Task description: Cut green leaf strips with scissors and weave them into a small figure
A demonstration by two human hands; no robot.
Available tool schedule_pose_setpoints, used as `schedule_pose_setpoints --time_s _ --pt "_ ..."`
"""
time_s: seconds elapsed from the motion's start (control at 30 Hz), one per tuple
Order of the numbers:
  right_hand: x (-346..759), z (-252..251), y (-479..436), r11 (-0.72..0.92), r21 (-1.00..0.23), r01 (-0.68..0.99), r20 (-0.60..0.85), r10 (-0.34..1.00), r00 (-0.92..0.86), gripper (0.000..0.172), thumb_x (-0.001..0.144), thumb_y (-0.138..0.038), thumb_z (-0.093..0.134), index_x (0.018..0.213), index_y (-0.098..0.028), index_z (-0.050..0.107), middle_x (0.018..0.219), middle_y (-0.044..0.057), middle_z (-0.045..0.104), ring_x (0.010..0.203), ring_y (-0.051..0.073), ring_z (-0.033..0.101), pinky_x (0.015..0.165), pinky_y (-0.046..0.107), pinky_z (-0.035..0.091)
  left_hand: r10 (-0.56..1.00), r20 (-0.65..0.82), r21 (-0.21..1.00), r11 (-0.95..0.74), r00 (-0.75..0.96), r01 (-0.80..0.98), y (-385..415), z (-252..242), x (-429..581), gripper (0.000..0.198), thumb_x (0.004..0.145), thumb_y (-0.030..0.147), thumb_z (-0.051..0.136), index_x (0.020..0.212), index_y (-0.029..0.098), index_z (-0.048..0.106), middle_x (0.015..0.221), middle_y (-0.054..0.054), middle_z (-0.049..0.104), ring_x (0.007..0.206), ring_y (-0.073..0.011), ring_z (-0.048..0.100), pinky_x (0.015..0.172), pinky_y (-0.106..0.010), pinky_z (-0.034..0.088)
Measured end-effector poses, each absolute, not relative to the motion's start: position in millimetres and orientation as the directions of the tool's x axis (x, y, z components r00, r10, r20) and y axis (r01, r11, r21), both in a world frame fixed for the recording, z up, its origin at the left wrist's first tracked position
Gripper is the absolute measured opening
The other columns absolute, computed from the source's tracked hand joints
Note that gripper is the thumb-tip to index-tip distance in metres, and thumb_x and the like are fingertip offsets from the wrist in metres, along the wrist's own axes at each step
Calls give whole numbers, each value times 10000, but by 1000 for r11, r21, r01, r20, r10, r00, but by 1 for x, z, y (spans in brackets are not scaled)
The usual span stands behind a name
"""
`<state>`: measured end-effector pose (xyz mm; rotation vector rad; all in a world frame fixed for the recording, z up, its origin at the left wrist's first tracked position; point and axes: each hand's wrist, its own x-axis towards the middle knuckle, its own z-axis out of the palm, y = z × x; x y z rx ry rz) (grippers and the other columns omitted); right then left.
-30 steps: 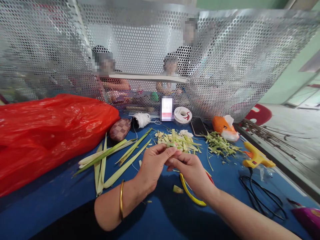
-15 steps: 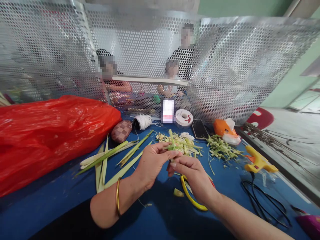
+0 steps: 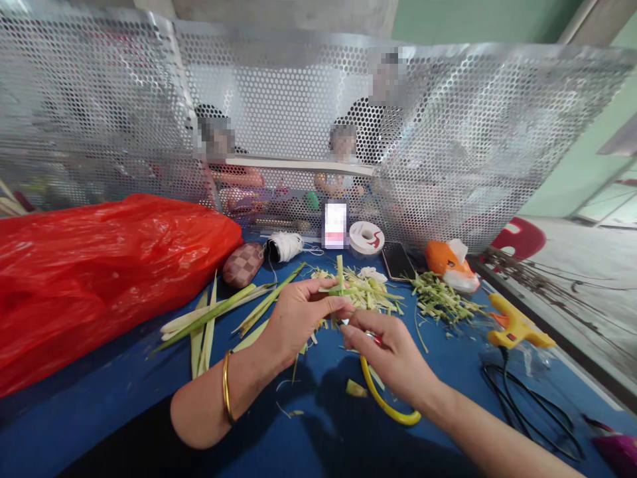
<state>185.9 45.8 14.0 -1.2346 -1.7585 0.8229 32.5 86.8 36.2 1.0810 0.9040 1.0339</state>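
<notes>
My left hand (image 3: 303, 315), with a gold bangle at its wrist, pinches a small cross of folded pale green leaf strips (image 3: 340, 282) between thumb and fingers. One strip sticks up and others stick out sideways. Just below and to the right, my right hand (image 3: 381, 338) is closed, thumb against fingers; whatever its fingertips grip is too small to make out. Under that hand lies a tool with a curved yellow handle (image 3: 388, 401), partly covered. A pile of cut leaf scraps (image 3: 371, 292) lies behind the hands. Long leaf strips (image 3: 206, 325) are spread to the left.
A red plastic bag (image 3: 109, 279) fills the left side. Further back are a checkered pouch (image 3: 243, 264), white thread (image 3: 287, 246), a ribbon spool (image 3: 367, 238), and a phone (image 3: 397, 260). To the right lie a tissue pack (image 3: 452, 264) and a corded yellow glue gun (image 3: 517, 325). People sit behind perforated metal.
My right hand has drawn slightly down and right, opening a small gap from the left fingers. My left hand keeps its pinch on the leaf strips, having shifted slightly left.
</notes>
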Motion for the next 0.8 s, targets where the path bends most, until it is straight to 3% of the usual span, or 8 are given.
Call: schedule_pose_setpoints --time_s 0.07,0.17,0.33,0.53,0.7,0.8 --pt "194 20 51 266 -866 423 259 963 -77 366 878 -408 534 591 -181 552 566 -19 492 573 126 438 546 259 331 944 -65 982 118 324 -147 88 38 31 248 653 187 774 895 155 730 695 -15 737 642 -141 650 691 -277 498" --pt "201 24 57 262 -908 326 296 953 60 253 825 -405 610 702 -186 587 648 -12 549 621 136 477 580 261 372 894 -78 994 105 440 -36 86 37 31 206 648 156 759 854 150 747 697 -19 730 616 -131 628 668 -269 479" --pt "198 21 60 191 -964 184 202 978 47 232 764 -360 666 648 -188 562 608 -29 507 583 124 436 541 254 357 827 -140 989 139 544 43 85 31 33 205 636 134 754 838 167 755 618 13 686 598 -118 590 637 -248 445" --pt "192 12 60 159 -986 56 165 980 112 242 754 -354 683 637 -188 551 607 -30 518 588 122 435 561 257 367 872 -124 979 184 473 -83 81 24 40 61 705 212 720 727 156 710 641 9 650 589 -98 533 636 -242 430" --pt "192 13 60 147 -989 -15 145 985 94 234 749 -330 692 627 -184 557 591 -32 534 580 118 473 580 254 391 887 -66 994 99 457 -50 80 21 42 183 785 258 640 636 152 639 577 14 576 579 -102 489 613 -244 395" --pt "195 19 61 144 -989 -18 142 986 90 196 759 -360 692 740 -181 613 636 -21 580 627 135 537 626 261 429 883 -52 998 64 466 -9 81 22 40 162 787 266 632 669 156 640 581 17 561 584 -108 478 612 -252 382"
